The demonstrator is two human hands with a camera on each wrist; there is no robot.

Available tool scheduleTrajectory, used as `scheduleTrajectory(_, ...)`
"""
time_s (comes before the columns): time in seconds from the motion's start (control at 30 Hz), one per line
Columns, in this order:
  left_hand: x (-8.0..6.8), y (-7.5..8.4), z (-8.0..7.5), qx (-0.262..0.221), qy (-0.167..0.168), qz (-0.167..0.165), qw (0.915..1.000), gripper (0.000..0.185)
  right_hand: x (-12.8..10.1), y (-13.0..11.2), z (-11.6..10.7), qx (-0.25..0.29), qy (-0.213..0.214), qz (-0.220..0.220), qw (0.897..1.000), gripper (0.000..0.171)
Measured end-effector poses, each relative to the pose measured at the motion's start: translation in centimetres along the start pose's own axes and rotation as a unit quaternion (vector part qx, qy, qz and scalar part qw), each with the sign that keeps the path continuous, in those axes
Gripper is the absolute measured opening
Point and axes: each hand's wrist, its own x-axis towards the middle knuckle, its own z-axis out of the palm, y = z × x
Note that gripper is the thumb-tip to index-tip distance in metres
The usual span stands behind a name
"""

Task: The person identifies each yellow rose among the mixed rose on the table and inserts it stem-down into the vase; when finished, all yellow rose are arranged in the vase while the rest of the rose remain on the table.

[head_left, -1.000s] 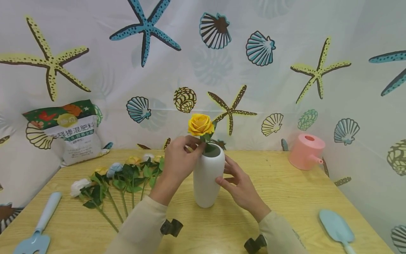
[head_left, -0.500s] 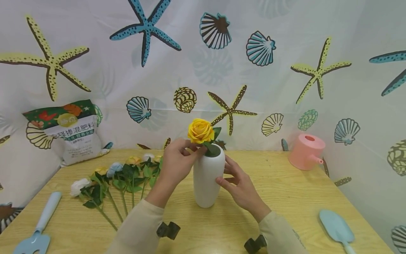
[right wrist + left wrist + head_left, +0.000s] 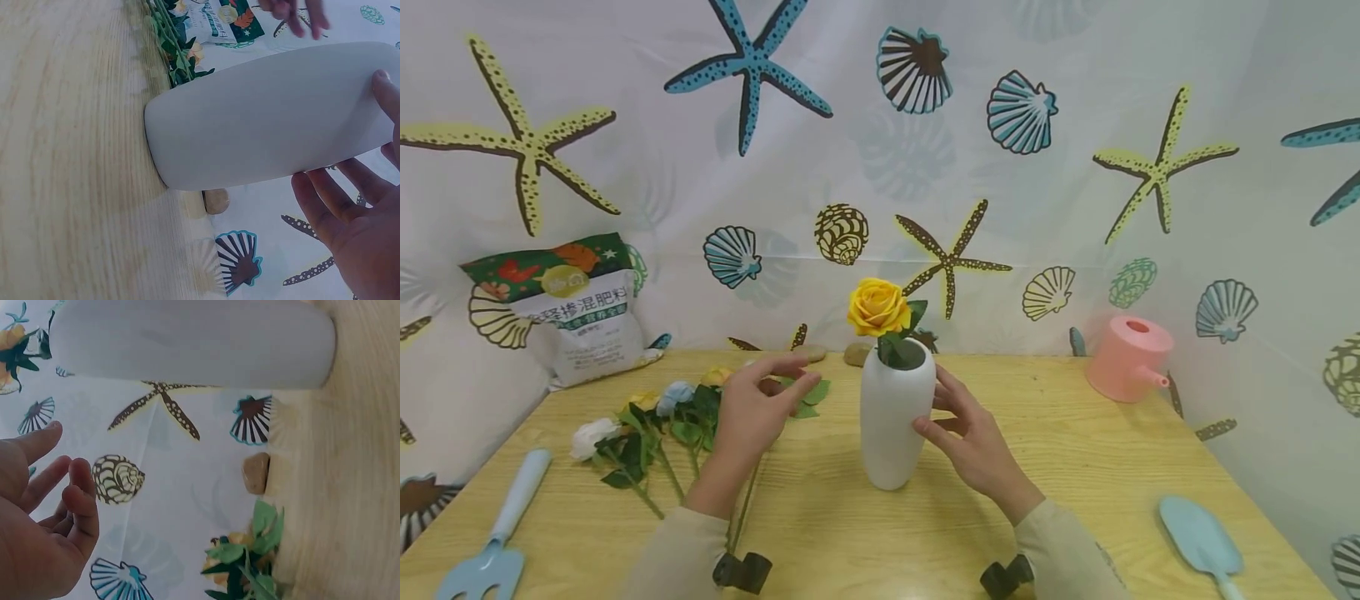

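Observation:
A white vase (image 3: 891,429) stands upright on the table, with a yellow rose (image 3: 878,307) in its mouth and green leaves at the rim. My right hand (image 3: 973,446) holds the vase from the right side; the right wrist view shows the thumb (image 3: 389,94) on one side and fingers on the other. Away to the left of the vase, my left hand (image 3: 754,417) hovers over the lying flowers with loosely bent fingers and nothing in them. In the left wrist view that hand (image 3: 53,519) is apart from the vase (image 3: 194,344).
Several artificial flowers lie on the left, among them a white one (image 3: 595,437) and a blue one (image 3: 675,397). Behind them leans a fertilizer bag (image 3: 591,325). A blue hand fork (image 3: 497,533), a pink watering can (image 3: 1123,362), a blue trowel (image 3: 1201,533) and stones (image 3: 855,354) lie around.
The yellow rose has sunk lower into the vase. My left hand has let go of it and moved left, over the other flowers. My right hand stays on the vase.

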Motion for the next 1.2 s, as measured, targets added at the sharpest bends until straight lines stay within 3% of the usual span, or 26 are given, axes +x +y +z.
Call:
scheduleTrajectory(0.17, -0.6, -2.3, -2.2, 0.059, -0.027, -0.053, 0.9965, 0.035, 0.0, -0.1, 0.0, 0.0, -0.001, 0.001, 1.0, 0.074)
scheduleTrajectory(0.33, -0.8, -4.1, -3.5, 0.146, -0.091, -0.097, 0.9804, 0.049, 0.0, 0.1, -0.1, 0.001, 0.001, 0.006, 1.0, 0.074)
scheduleTrajectory(0.5, -0.7, -5.5, -3.6, 0.198, -0.159, -0.132, 0.9581, 0.058, 0.0, 0.2, -0.1, 0.005, 0.002, 0.005, 1.0, 0.074)
scheduleTrajectory(0.77, -1.0, -6.0, -3.1, 0.243, -0.194, -0.141, 0.94, 0.057, 0.0, -0.1, 0.0, 0.009, -0.003, 0.003, 1.0, 0.073)
scheduleTrajectory(0.97, -1.2, -6.0, -2.8, 0.229, -0.207, -0.15, 0.9392, 0.055, 0.0, -0.2, 0.0, 0.009, -0.004, 0.004, 1.0, 0.073)
scheduleTrajectory(1.2, -1.1, -4.5, -2.6, 0.193, -0.201, -0.11, 0.9541, 0.056, 0.0, -0.1, -0.1, 0.009, -0.003, 0.008, 1.0, 0.074)
